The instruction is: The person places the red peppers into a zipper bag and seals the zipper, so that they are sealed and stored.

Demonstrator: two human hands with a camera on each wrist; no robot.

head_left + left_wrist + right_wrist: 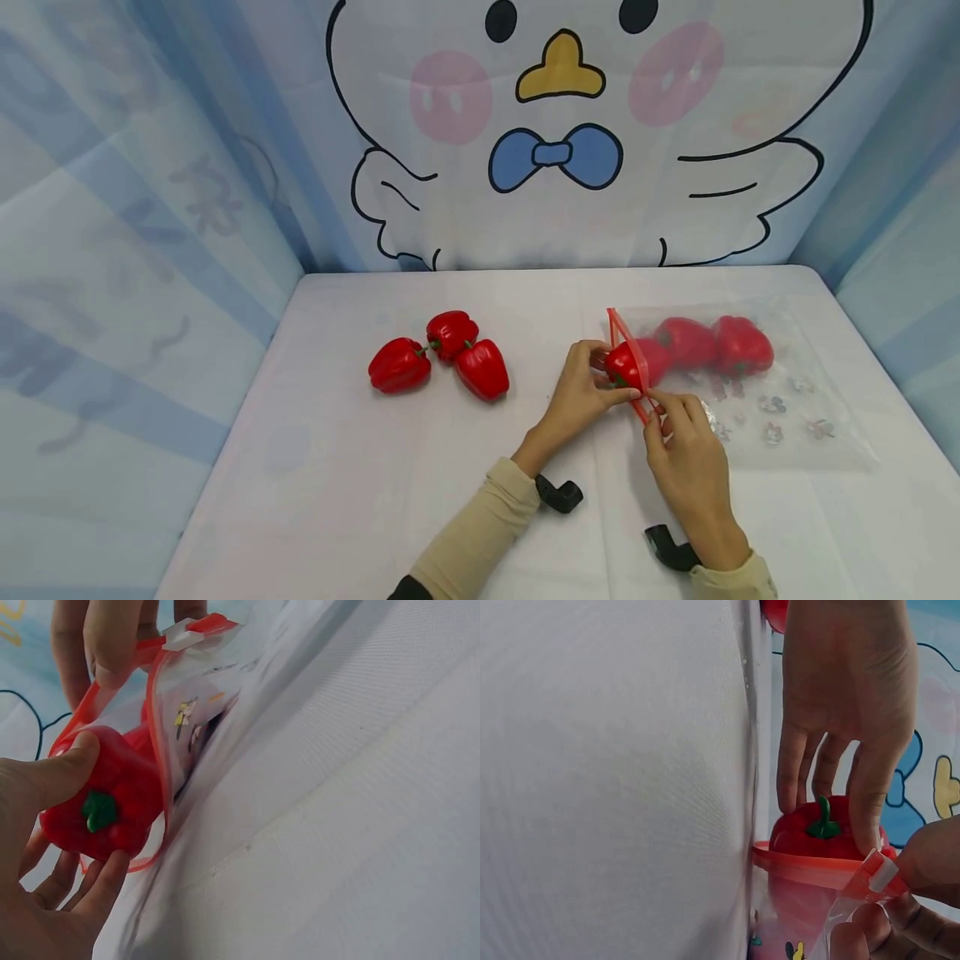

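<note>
A clear plastic zip bag with a red sealing strip and small printed pictures (817,404) lies on a white cloth-covered table (337,500), its mouth facing left in the head view. In that mouth sits a glossy red bell pepper with a green stem (621,365), partly inside the bag, its stem end still outside. The left hand (577,400), at the left of the bag, grips this pepper, thumb on one side and fingers on the other. The right hand (690,458), at the near edge of the bag's mouth, pinches the red strip beside a small whitish slider (883,874); the strip stands parted around the pepper.

Deeper in the bag, seen hazily through the film, rest two more red peppers (684,343), side by side. Well to the left of the bag, three loose red bell peppers (482,371) lie clustered, their green stems turned toward one another.

Beige sleeves (480,529) and black wrist mounts (561,496) show on the near side of the bag. Beyond it hangs a pale blue and white curtain (465,217) printed with a cartoon figure wearing a blue bow tie.
</note>
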